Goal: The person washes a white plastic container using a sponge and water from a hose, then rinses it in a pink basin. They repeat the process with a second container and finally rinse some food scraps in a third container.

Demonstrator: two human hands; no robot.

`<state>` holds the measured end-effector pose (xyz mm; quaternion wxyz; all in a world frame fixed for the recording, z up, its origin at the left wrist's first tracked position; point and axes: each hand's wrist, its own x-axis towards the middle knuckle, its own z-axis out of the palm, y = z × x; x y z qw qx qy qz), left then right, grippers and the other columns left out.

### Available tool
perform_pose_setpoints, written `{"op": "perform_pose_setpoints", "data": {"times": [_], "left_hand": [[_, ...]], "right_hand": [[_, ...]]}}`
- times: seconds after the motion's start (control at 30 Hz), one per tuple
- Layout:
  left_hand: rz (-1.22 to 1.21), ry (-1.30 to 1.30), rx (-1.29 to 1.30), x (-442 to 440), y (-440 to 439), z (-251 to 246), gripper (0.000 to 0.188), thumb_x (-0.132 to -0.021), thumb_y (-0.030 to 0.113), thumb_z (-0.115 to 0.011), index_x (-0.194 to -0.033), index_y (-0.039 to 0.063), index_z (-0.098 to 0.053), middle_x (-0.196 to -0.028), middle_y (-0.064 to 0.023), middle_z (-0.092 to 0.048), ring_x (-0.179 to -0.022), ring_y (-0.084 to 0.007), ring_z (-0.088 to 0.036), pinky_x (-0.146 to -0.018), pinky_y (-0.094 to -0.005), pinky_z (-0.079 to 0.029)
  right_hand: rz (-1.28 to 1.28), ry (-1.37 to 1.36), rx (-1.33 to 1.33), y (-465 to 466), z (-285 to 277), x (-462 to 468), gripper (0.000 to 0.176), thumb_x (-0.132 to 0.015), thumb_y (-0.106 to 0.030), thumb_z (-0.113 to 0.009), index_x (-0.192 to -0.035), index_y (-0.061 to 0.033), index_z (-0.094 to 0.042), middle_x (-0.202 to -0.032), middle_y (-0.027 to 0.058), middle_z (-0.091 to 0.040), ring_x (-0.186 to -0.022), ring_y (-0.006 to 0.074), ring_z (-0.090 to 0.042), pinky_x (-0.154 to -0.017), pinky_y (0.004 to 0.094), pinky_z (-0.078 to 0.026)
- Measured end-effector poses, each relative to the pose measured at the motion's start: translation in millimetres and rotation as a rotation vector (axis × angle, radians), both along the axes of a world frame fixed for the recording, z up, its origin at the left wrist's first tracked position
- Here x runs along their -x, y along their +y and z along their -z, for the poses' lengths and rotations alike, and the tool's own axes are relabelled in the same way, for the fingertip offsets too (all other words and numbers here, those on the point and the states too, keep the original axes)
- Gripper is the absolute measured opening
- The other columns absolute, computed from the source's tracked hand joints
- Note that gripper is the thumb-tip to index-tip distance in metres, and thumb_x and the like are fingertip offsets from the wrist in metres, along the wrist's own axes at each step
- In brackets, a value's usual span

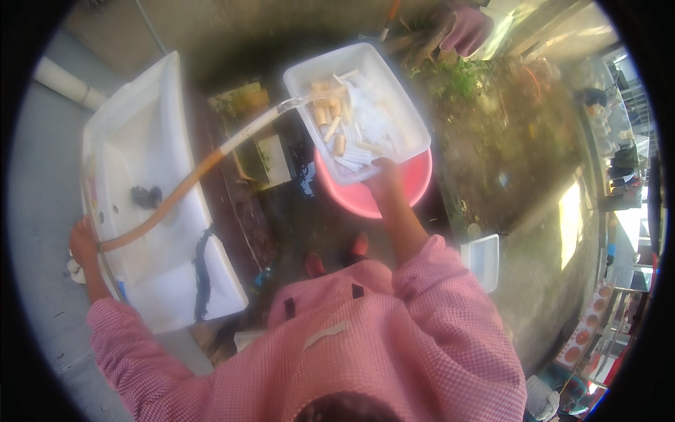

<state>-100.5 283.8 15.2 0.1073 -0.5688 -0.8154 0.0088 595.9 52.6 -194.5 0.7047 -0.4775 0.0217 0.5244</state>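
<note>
My right hand (384, 176) grips the near rim of a translucent white plastic tub (408, 118), tilted over a pink basin (369, 203). Inside the tub lie tan cylindrical pieces (320, 115) and thin white strips (354, 158). Water runs into it from an orange hose (184, 187) with a pale end piece. My left hand (83, 242) is at the far left, at the tap end of the hose beside the sink; its fingers are partly hidden, and what they hold is unclear. The hose crosses over the white ceramic sink (176, 295).
A dark clump (146, 197) lies in the sink, whose near corner bears a dark streak. A small white container (481, 261) stands on the ground at the right. Mossy ground (506, 132) lies beyond a low edge. A purple cloth (466, 31) hangs at the top right.
</note>
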Motion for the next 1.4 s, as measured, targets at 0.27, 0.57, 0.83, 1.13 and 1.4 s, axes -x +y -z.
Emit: {"op": "perform_pose_setpoints", "data": {"times": [0.27, 0.57, 0.83, 1.13, 1.4], "left_hand": [[0.083, 0.138, -0.069, -2, -19, 8, 0.047, -0.1, 0.044, -0.038, -0.108, 0.006, -0.065, -0.11, -0.0184, -0.064, -0.105, -0.0394, -0.058, -0.086, -0.0459, -0.046], [-0.008, 0.185, 0.021, 50, -6, 28, 0.048, -0.1, 0.043, -0.034, -0.119, 0.007, -0.06, -0.116, -0.0187, -0.063, -0.107, -0.04, -0.058, -0.089, -0.0471, -0.046], [-0.038, 0.26, -0.011, 34, -8, 25, 0.049, -0.1, 0.045, -0.033, -0.115, 0.008, -0.061, -0.116, -0.0178, -0.063, -0.107, -0.04, -0.058, -0.089, -0.0483, -0.046], [-0.02, 0.156, 0.091, 14, -17, 9, 0.039, -0.098, 0.031, -0.035, -0.121, 0.012, -0.06, -0.118, -0.0165, -0.062, -0.109, -0.0361, -0.058, -0.089, -0.0432, -0.047], [0.039, 0.154, -0.021, 8, -26, 11, 0.038, -0.099, 0.034, -0.034, -0.12, 0.015, -0.06, -0.117, -0.0125, -0.063, -0.108, -0.0357, -0.059, -0.087, -0.0427, -0.047]], "right_hand": [[-0.091, -0.062, -0.02, 9, 42, -37, 0.033, -0.08, -0.009, -0.06, -0.111, 0.0029, -0.055, -0.099, 0.0167, -0.058, -0.092, 0.0295, -0.059, -0.079, 0.0398, -0.052], [-0.154, 0.018, -0.009, 16, 50, -79, 0.056, -0.076, -0.005, -0.052, -0.129, 0.0029, -0.036, -0.121, 0.022, -0.046, -0.111, 0.0384, -0.049, -0.092, 0.0552, -0.044], [-0.151, -0.26, 0.034, 30, 56, -74, 0.02, -0.087, -0.011, -0.054, -0.101, 0.0019, -0.058, -0.1, 0.0188, -0.059, -0.093, 0.0289, -0.06, -0.082, 0.0409, -0.052], [-0.079, -0.039, -0.069, 15, 22, -72, 0.021, -0.087, -0.011, -0.054, -0.103, 0.0022, -0.058, -0.1, 0.0188, -0.06, -0.093, 0.0287, -0.061, -0.081, 0.0407, -0.052], [-0.025, -0.138, 0.0, 22, 34, -57, 0.022, -0.087, -0.011, -0.054, -0.104, 0.0025, -0.058, -0.101, 0.0188, -0.06, -0.093, 0.0284, -0.061, -0.081, 0.0405, -0.052]]}}
